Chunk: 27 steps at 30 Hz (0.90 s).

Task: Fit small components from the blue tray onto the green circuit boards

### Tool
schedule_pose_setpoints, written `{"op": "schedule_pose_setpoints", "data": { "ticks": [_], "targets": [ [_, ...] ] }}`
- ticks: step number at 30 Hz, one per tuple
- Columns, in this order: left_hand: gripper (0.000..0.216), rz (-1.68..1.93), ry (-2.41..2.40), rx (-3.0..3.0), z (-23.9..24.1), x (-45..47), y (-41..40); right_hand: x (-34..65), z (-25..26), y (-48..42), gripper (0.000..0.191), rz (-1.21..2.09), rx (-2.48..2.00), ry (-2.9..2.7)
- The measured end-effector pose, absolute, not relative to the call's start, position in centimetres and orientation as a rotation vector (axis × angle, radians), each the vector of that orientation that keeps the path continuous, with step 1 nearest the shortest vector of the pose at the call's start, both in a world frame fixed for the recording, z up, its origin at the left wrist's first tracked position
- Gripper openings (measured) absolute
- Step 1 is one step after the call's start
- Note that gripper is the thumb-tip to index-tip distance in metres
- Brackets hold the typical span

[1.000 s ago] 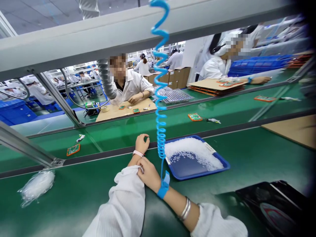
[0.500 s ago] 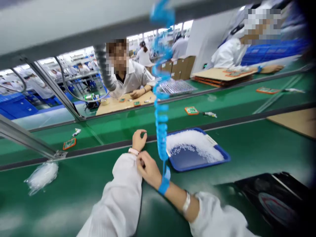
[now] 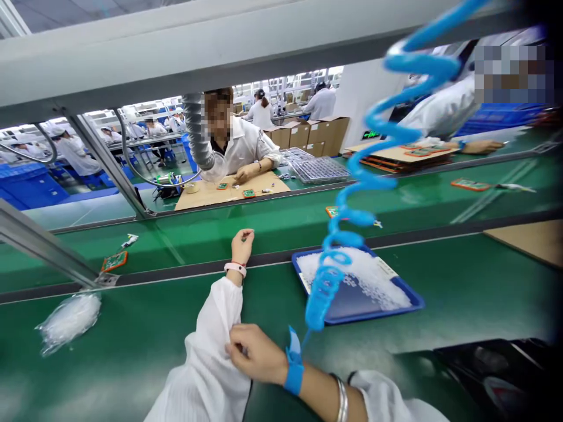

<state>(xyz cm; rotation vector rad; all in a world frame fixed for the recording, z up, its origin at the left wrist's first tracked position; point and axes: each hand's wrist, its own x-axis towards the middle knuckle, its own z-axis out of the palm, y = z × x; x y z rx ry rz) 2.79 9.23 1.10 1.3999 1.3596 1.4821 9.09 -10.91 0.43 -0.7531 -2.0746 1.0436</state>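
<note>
My left hand (image 3: 241, 247) is held out over the dark rail at the belt's near edge. Its fingers curl together with nothing visible in them, and a pale pink wristband (image 3: 235, 269) circles the wrist. My right hand (image 3: 257, 353) pinches the white left sleeve (image 3: 217, 346) at the forearm. Around the right wrist sits a blue strap (image 3: 294, 369) joined to a blue coiled cord (image 3: 328, 281), with a silver bangle (image 3: 342, 400) below it. To the right, a blue tray (image 3: 373, 317) holds many small white pieces (image 3: 373, 281).
A clear bag of white pieces (image 3: 70, 319) lies at left. Orange-edged circuit boards (image 3: 115, 261) with cables rest on the green belt (image 3: 211, 225). A black item (image 3: 492, 369) lies at lower right. Across the belt, a person (image 3: 246, 143) works at a brown board (image 3: 197, 200).
My right hand has slid down from the left wrist to the forearm, taking the sleeve with it. The wristband shows more, and the left fingers have drawn together. The coiled cord has swung.
</note>
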Motion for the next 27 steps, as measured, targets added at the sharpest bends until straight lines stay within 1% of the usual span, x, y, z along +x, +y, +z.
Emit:
{"op": "schedule_pose_setpoints", "data": {
  "ticks": [2, 4, 6, 8, 9, 12, 14, 15, 18, 22, 27],
  "targets": [
    [0.010, 1.493, 1.326, 1.328, 1.4, 2.7, 9.2, 9.3, 0.5, -11.2, 0.026, 1.139, -0.641, -2.111],
    [0.010, 1.505, 1.284, 1.266, 1.8, 2.7, 8.9, 9.6, 0.5, -10.8, 0.026, 1.262, -0.617, -2.028],
    [0.012, 1.519, 1.237, 1.215, 2.5, 3.1, 8.5, 9.9, 0.3, -9.8, 0.025, 1.347, -0.730, -1.736],
    [0.014, 1.530, 1.188, 1.181, 3.3, 4.0, 7.7, 10.0, 0.1, -8.7, 0.019, 1.386, -0.860, -1.320],
    [0.014, 1.532, 1.162, 1.173, 3.7, 4.6, 7.2, 9.9, 0.0, -8.4, 0.020, 1.427, -0.882, -1.131],
    [0.013, 1.510, 1.076, 1.188, 4.8, 7.0, 5.6, 9.0, 0.0, -8.5, 0.042, 1.753, -0.750, -0.777],
    [0.012, 1.474, 1.007, 1.217, 5.2, 8.4, 4.7, 8.3, 0.1, -9.4, 0.048, 1.937, -0.652, -0.631],
    [0.011, 1.456, 0.966, 1.227, 5.3, 9.0, 4.3, 8.0, 0.1, -9.8, 0.049, 1.970, -0.631, -0.566],
    [0.011, 1.396, 0.878, 1.244, 4.9, 9.9, 3.5, 7.7, 0.2, -10.2, 0.048, 1.924, -0.637, -0.404],
    [0.009, 1.313, 0.882, 1.277, 3.9, 10.0, 3.2, 8.5, 0.3, -8.8, 0.042, 1.850, -0.683, -0.281],
    [0.011, 1.293, 0.863, 1.418, 3.5, 9.9, 3.0, 9.2, 0.8, -7.9, 0.041, 1.830, -0.672, -0.322]
  ]
}}
